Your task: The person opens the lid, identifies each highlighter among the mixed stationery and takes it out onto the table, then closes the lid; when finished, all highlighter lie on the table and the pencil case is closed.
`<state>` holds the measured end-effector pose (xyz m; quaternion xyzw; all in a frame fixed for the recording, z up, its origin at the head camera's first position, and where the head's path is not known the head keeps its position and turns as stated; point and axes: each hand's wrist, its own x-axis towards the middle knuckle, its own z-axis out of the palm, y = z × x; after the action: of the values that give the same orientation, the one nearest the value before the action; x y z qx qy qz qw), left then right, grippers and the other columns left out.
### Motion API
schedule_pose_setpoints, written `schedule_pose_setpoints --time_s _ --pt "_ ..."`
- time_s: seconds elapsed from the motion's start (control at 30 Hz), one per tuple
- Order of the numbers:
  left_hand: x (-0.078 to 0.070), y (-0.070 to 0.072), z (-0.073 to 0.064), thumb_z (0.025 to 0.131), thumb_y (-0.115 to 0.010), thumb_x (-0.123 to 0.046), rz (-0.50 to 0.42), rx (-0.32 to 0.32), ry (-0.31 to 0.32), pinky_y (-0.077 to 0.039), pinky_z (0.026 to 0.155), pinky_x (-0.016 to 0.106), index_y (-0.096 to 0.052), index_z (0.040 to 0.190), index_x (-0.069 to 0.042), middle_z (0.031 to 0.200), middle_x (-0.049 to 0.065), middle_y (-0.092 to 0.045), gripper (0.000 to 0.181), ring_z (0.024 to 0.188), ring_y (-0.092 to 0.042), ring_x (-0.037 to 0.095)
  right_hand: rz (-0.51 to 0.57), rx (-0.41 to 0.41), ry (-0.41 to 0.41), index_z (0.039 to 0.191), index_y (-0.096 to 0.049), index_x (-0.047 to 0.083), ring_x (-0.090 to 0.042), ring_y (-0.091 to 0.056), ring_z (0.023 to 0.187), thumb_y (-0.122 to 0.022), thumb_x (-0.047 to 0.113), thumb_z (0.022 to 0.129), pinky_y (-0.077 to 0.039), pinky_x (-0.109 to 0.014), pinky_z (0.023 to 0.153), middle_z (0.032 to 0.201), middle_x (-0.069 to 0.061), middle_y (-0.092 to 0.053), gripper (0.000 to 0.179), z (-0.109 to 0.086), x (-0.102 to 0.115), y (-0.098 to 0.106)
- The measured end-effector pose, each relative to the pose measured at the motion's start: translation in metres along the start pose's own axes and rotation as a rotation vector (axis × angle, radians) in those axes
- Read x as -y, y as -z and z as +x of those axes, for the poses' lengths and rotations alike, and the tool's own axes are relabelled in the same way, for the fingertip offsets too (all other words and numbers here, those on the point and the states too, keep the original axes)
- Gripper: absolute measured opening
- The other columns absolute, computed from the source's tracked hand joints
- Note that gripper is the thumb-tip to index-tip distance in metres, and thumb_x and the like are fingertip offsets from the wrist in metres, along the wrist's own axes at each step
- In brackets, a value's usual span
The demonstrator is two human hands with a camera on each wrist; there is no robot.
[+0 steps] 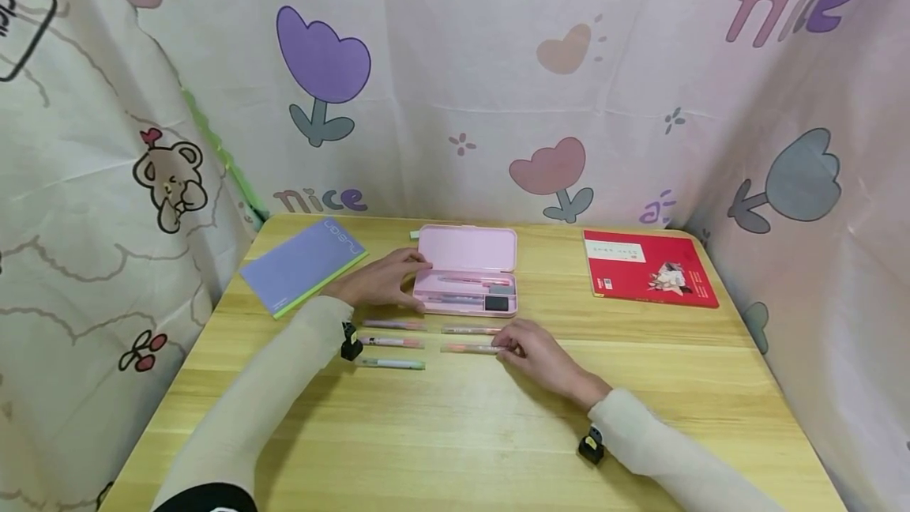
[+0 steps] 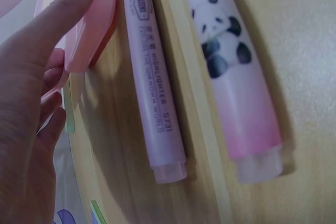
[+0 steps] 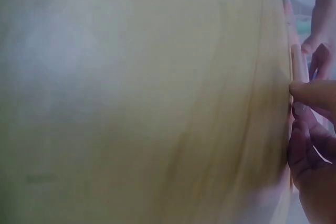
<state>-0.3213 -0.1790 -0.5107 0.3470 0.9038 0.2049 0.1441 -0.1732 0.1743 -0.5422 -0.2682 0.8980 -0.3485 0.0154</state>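
Observation:
A pink pencil case lies open, its lid tilted back. Inside are pens, a grey block and a black block. At its left end my left hand grips the case, with thumb and fingers on either side of its edge in the left wrist view. My right hand pinches the right end of a pinkish pen on the table. Just behind that lies another pen. To the left lie a purple highlighter, a panda-printed highlighter and a green-ended highlighter.
A blue-purple notebook with a green edge lies at the table's back left. At the back right is a red book. A patterned curtain hangs behind and beside the wooden table.

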Motion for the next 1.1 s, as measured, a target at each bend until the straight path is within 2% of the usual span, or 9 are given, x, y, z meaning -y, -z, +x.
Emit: schedule_pose_setpoints --time_s 0.13,0.43,0.67,1.1 --pt "0.0004 -0.0006 0.0001 0.084 -0.089 -0.063 -0.012 0.001 0.008 -0.034 0.132 0.059 -0.050 0.164 -0.012 0.169 0.014 -0.040 0.103 0.159 -0.037 0.035 -0.041 0.006 0.000 0.111 -0.077 0.019 -0.010 -0.065 0.098 -0.080 0.012 0.100 -0.058 -0.031 0.087 0.106 0.006 -0.072 0.013 0.0018 0.0024 -0.0019" --pt "0.0016 -0.0009 0.0006 0.084 -0.088 -0.064 -0.013 0.000 0.002 -0.035 0.131 0.060 -0.050 0.164 -0.013 0.169 0.013 -0.040 0.103 0.159 -0.037 0.035 -0.094 0.016 0.005 0.112 -0.077 0.017 -0.011 -0.066 0.099 -0.079 0.012 0.100 -0.060 -0.034 0.089 0.109 0.004 -0.072 0.013 0.0030 0.0033 -0.0026" --pt "0.0012 0.0003 0.0007 0.084 -0.087 -0.066 -0.001 0.003 0.001 -0.036 0.131 0.060 -0.050 0.165 -0.013 0.169 0.013 -0.040 0.103 0.159 -0.037 0.035 -0.099 0.029 -0.013 0.113 -0.077 0.019 -0.009 -0.064 0.098 -0.079 0.014 0.101 -0.060 -0.032 0.088 0.110 0.006 -0.071 0.013 0.0041 0.0029 -0.0016" --pt "-0.0001 0.0008 -0.0001 0.084 -0.089 -0.063 0.005 -0.003 -0.008 -0.036 0.131 0.059 -0.050 0.164 -0.011 0.169 0.015 -0.041 0.103 0.159 -0.037 0.037 -0.099 0.034 0.007 0.111 -0.077 0.019 -0.008 -0.064 0.097 -0.080 0.014 0.100 -0.059 -0.031 0.088 0.107 0.008 -0.070 0.013 0.0041 0.0038 -0.0012"
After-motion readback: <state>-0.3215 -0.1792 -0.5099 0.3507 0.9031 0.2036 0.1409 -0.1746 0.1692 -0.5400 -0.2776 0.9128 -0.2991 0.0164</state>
